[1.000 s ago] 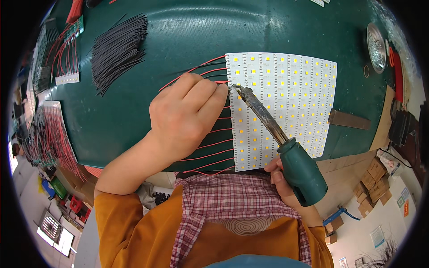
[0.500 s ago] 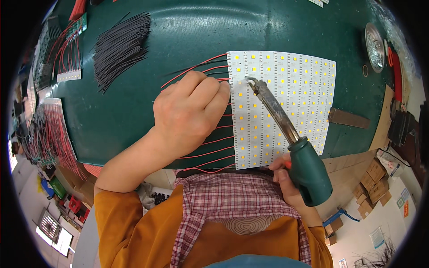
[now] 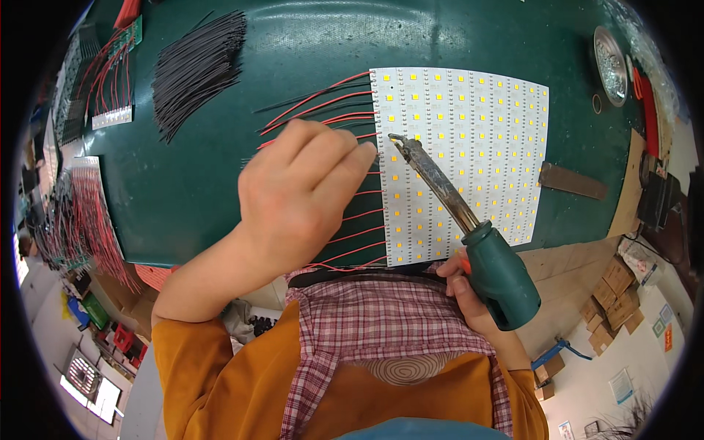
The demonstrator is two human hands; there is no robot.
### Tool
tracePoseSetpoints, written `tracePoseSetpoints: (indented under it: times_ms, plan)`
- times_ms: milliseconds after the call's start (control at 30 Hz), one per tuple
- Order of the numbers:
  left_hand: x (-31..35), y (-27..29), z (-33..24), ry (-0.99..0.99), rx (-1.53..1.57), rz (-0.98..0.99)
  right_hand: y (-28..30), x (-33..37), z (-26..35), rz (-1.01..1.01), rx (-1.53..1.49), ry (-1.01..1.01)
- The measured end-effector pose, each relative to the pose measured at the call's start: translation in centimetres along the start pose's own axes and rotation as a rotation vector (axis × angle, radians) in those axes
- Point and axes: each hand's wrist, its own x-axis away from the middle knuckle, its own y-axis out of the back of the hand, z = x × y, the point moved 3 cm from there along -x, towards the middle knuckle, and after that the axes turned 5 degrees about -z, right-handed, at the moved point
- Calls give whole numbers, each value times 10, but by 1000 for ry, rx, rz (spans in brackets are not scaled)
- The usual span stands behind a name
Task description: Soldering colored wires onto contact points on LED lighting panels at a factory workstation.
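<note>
A white LED panel with rows of yellow chips lies on the green work surface, red and black wires running out from its left edge. My left hand is closed in a pinch at that edge, over the wires. Its fingertips are turned away, and what they pinch is hidden. With my right hand I grip the green handle of a soldering iron. The iron slants over the panel, its bent tip near the left column of chips, close to my left fingers. Whether the tip touches the panel I cannot tell.
A pile of thin black wires lies at the far left. Wired LED strips sit along the left edge. To the right are a dark flat bar and a round metal dish. Cardboard boxes stand on the floor.
The iron's tip has moved left, toward the panel's edge. My left hand has slid nearer to me along that edge, still pinched. The whole view has shifted slightly.
</note>
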Motion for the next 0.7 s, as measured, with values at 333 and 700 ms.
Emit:
tracePoseSetpoints:
  times_ms: [333,700]
  plan:
    - [8,-12,2,-63,-115,12,-4,-2,8,60,438,216]
    - [9,-14,0,-71,-179,10,-1,1,3,134,654,265]
